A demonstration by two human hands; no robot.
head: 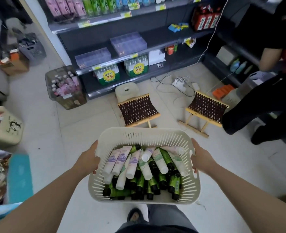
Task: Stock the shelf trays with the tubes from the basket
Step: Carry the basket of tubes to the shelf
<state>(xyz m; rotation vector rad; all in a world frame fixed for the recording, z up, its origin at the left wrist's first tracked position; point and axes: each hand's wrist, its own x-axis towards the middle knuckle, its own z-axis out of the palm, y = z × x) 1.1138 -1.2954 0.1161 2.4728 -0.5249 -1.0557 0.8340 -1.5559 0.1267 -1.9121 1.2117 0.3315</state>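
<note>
A person stands in a shop aisle, left hand [88, 160] and right hand [200, 158] each clasped on a side rim of a cream slotted basket [144, 134] carried at waist height. The basket is heaped with tubes [139, 172], white ones on top, green beneath. Ahead, well apart, two clear shelf trays [93, 57] sit on the middle shelf [172, 43] and look empty. Stocking appears not yet begun; every tube remains to be placed.
</note>
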